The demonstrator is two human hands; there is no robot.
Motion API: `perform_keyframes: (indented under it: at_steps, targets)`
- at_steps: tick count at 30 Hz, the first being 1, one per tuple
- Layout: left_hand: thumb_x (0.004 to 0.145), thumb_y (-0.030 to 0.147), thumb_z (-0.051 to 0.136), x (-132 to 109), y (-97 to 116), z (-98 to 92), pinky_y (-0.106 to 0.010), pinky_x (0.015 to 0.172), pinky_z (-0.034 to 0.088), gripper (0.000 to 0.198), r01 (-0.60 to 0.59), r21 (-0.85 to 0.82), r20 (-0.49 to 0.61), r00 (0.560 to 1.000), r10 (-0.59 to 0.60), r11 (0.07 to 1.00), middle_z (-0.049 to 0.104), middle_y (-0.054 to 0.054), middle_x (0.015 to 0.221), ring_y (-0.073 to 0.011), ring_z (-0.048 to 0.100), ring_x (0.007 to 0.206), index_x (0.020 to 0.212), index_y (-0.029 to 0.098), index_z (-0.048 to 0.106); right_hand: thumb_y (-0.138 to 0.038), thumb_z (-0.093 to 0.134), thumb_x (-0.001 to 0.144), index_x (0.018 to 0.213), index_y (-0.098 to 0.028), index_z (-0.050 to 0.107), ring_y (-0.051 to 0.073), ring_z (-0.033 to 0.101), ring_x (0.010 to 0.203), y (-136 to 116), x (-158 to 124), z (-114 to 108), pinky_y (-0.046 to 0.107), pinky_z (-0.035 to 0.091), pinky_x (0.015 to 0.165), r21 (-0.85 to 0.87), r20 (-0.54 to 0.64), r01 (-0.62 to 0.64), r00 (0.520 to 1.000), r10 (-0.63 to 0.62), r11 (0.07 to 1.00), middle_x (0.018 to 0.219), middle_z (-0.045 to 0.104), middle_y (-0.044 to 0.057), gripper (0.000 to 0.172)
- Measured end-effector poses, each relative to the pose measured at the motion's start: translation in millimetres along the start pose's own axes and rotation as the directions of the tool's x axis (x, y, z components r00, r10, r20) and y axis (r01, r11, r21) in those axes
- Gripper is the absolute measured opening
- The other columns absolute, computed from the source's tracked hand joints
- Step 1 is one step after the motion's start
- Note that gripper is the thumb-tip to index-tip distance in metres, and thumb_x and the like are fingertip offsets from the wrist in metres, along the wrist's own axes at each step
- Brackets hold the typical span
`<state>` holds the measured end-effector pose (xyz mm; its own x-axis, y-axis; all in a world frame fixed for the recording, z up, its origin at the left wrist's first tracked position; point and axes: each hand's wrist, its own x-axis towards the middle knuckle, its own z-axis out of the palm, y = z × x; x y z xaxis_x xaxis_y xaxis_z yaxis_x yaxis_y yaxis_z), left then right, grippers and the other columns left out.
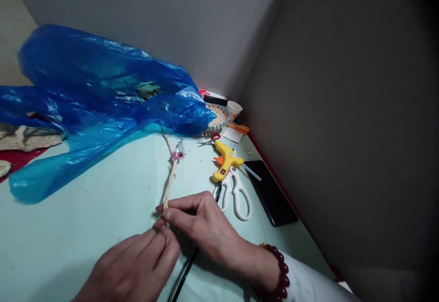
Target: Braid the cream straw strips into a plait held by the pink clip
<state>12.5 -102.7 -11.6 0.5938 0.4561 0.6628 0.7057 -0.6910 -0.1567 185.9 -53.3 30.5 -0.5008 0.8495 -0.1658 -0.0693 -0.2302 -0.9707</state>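
A thin braided cord (170, 178), pale straw in colour, runs from my fingers up the table toward the blue plastic bag. My right hand (206, 226) pinches the cord between thumb and forefinger. Just below it, my left hand (137, 263) is closed at the cord's near end, its fingertips mostly hidden behind the knuckles. A binder clip (177, 156) with wire handles grips the cord partway along. To the right of the cord lie a yellow glue gun (224, 159) with an orange trigger and white-handled scissors (240, 197).
The large blue plastic bag (103, 87) spreads over the back left. Behind the glue gun stand a woven basket (219, 118) and a paper cup (234, 108). Small red-handled scissors (215, 137) lie nearby. A black phone (270, 192) rests near the right edge, beside a grey wall.
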Motion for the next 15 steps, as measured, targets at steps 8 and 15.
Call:
perform_keyframes:
  at_steps: [8, 15]
  targets:
    - [0.097, 0.058, 0.053, 34, -34, -16.1, -0.026, 0.077, 0.053, 0.031, 0.831, -0.507, 0.589, 0.527, -0.613, 0.229, 0.073, 0.001, 0.095, -0.0213, 0.07, 0.092, 0.103, 0.03, 0.067, -0.033, 0.059, 0.092, 0.073, -0.014, 0.075, 0.014, 0.049, 0.067, -8, -7, -2, 0.026, 0.039, 0.071, -0.085, -0.003, 0.082, 0.997, -0.082, 0.993, 0.066, 0.059, 0.0, 0.031]
    - [0.065, 0.061, 0.083, 39, -31, -1.1, -0.028, 0.056, 0.055, 0.047, 0.827, -0.36, 0.903, 0.191, -0.386, -0.432, 0.069, -0.001, 0.07, -0.02, 0.066, 0.062, 0.092, 0.025, 0.073, -0.035, 0.056, 0.099, 0.079, -0.016, 0.075, 0.018, 0.061, 0.076, -5, -10, -4, 0.026, 0.046, 0.075, -0.298, -0.002, 0.094, 0.995, -0.099, 0.95, 0.074, 0.068, 0.002, 0.034]
